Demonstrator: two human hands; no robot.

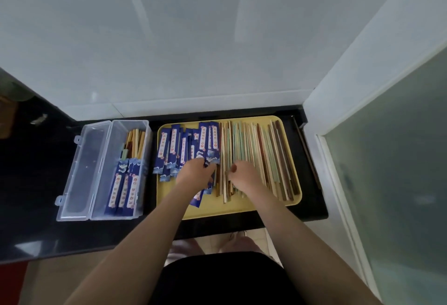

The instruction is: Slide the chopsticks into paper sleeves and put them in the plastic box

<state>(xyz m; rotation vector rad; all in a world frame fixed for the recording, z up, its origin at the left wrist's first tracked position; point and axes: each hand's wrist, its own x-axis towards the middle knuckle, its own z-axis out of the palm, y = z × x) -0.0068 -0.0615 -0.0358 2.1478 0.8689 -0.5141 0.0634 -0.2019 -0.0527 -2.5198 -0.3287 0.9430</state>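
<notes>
Below, black counter (36,171); white tiled wall (169,38) behind

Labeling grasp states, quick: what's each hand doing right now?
Left hand: fingers pinch a blue paper sleeve on the yellow tray.
Right hand: fingers curled on the loose chopsticks; grip unclear.

A yellow tray (242,204) sits on the dark counter (36,183); blue paper sleeves (179,145) lie on its left half, bare chopsticks (263,150) on its right; the left hand (197,171) pinches a sleeve; the right hand (243,175) curls on the chopsticks; left of the tray, an open plastic box (104,171) holds sleeved chopsticks (125,183).
</notes>
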